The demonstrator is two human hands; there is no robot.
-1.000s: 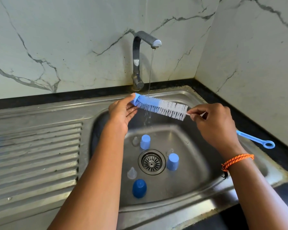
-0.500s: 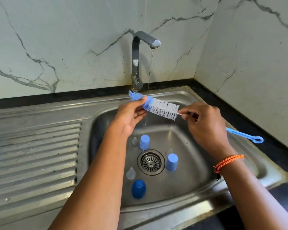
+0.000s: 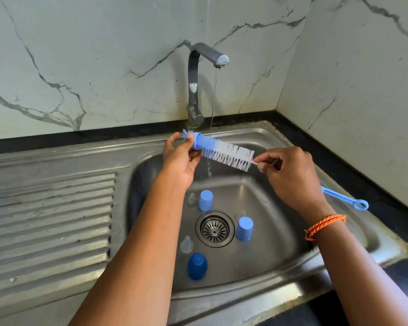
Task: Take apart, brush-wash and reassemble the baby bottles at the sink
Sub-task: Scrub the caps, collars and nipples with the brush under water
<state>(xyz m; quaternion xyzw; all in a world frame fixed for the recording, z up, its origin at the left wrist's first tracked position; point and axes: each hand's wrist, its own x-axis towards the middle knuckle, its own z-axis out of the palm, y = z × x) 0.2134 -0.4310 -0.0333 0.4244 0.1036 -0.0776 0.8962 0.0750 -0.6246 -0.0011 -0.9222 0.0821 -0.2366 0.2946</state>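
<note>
**Brush through a small blue ring, over the open sink**

Water runs in a thin stream from the tap (image 3: 218, 58) and lands on the bottle brush (image 3: 229, 154) that we hold over the sink (image 3: 280, 137). Our left hand (image 3: 180, 158) pinches a small blue collar ring (image 3: 196, 142) with curled fingers and thumb. The brush goes right through it, and its blue tip pokes out on the far side. Our right hand (image 3: 292, 175) pinches the thin wire stem of the brush, just past the white bristles. The blue brush handle (image 3: 344, 198) sticks out behind that hand, over the dark counter.

Down in the basin, the other bottle parts wait near the drain (image 3: 214, 228). We see two light blue caps (image 3: 206, 200) and a dark blue cap (image 3: 197, 266). There are clear teats (image 3: 186, 244) too, but they are hard to see against the steel.

What could go wrong? The ring is small and wet, and we only pinch it. If we push the brush too hard, we think the ring could slip out and drop into the basin. Bristles could snap back and spray water on us. The wire stem is thin, so a hard shove could bend it. The clear teats lie close to the drain. More water could push them around, and we might miss one when we put the bottles back together. The bottles themselves are not in view here.
</note>
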